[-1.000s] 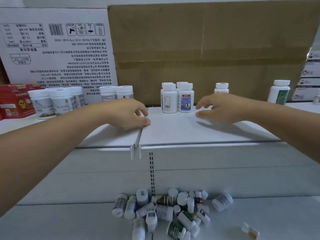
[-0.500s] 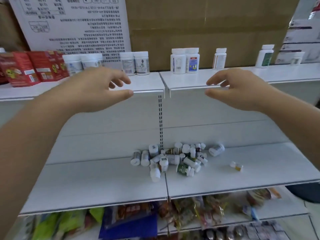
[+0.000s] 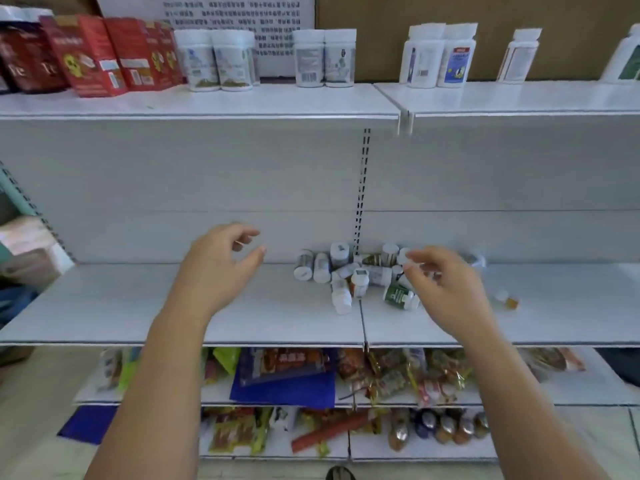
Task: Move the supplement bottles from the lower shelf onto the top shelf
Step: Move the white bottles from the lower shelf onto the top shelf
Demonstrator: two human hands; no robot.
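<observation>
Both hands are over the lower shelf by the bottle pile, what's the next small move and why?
Probably close the right hand on the green-labelled bottle at the near edge of the pile. Both hands look empty, the right one is already at that pile, and the left hand hovers well to its left.

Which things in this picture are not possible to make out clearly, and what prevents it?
Head view, the only one:
Part of the bottle pile: hidden behind the right hand, so no count.
Pile labels: too small and blurred.
Whether the right fingertips touch a bottle: motion blur.
White bottle on the top shelf: cut off by the right edge.
Printed carton: cut by the top edge, text blurred.
</observation>
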